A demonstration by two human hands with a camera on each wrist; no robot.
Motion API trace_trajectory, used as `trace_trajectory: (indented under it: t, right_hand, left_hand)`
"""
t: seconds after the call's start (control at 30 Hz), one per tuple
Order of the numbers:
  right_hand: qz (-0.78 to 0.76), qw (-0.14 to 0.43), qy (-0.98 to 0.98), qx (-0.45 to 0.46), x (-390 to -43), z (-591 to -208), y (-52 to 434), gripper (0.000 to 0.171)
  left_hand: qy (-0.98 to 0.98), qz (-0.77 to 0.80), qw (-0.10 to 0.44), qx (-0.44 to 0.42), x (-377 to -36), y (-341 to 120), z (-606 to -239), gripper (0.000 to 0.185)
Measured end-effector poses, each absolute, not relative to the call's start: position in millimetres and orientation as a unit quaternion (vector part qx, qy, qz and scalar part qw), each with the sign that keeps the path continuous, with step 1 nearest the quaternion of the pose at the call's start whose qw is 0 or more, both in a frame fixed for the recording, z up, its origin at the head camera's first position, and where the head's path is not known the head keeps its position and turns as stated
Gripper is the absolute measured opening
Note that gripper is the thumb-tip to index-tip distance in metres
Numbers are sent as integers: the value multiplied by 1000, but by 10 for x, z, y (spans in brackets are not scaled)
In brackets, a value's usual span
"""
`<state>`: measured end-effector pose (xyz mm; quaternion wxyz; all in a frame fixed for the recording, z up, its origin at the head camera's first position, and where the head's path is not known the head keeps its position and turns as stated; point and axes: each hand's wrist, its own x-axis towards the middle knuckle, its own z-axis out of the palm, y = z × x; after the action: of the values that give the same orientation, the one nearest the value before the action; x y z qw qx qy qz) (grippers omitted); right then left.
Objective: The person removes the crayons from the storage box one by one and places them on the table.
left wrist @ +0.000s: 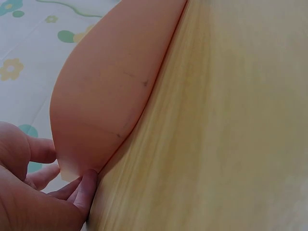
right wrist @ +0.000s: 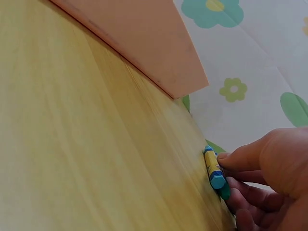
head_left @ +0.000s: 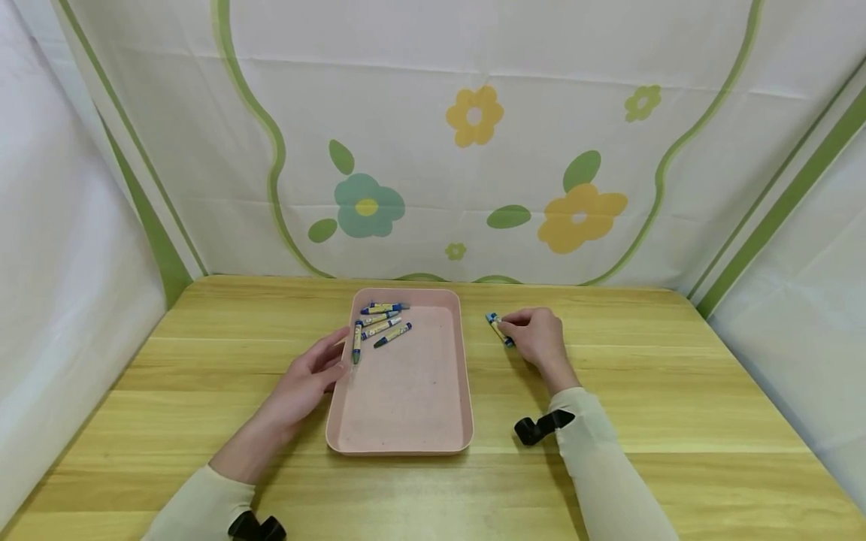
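Note:
A pink tray (head_left: pixel 406 391) lies mid-table with several blue-and-yellow crayons (head_left: pixel 382 323) in its far left corner. My left hand (head_left: pixel 314 372) rests against the tray's left wall (left wrist: pixel 96 120), fingers relaxed and holding nothing; fingertips (left wrist: pixel 86 185) touch the wall. To the right of the tray, my right hand (head_left: pixel 537 336) pinches a blue-and-yellow crayon (head_left: pixel 499 329) that lies on the wooden table. In the right wrist view the crayon (right wrist: pixel 214 171) sits under the thumb and fingertips (right wrist: pixel 231 161), still touching the wood.
The wooden table (head_left: pixel 676 376) is walled by a flowered white cloth (head_left: pixel 473 150) at the back and both sides. The tray's near half is bare. Black wrist straps (head_left: pixel 537 428) sit on both sleeves.

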<state>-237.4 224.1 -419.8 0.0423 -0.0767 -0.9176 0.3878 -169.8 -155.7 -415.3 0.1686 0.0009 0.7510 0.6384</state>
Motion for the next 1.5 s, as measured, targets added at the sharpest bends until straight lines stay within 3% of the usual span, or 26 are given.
trace_trajectory:
  t: [0.77, 1.07, 1.5]
  right_hand:
    - [446, 21, -893, -61, -2325, -3996, 2134, 34]
    - [451, 50, -891, -20, -2338, -3882, 1971, 28]
    - [485, 44, -873, 5, -2404, -3773, 1757, 27]
  left_hand:
    - [750, 638, 171, -8, -1697, -1531, -4158, 63]
    - [752, 636, 171, -8, -1696, -1538, -4138, 62]
    - [756, 633, 166, -2, -1694, -1545, -4138, 62]
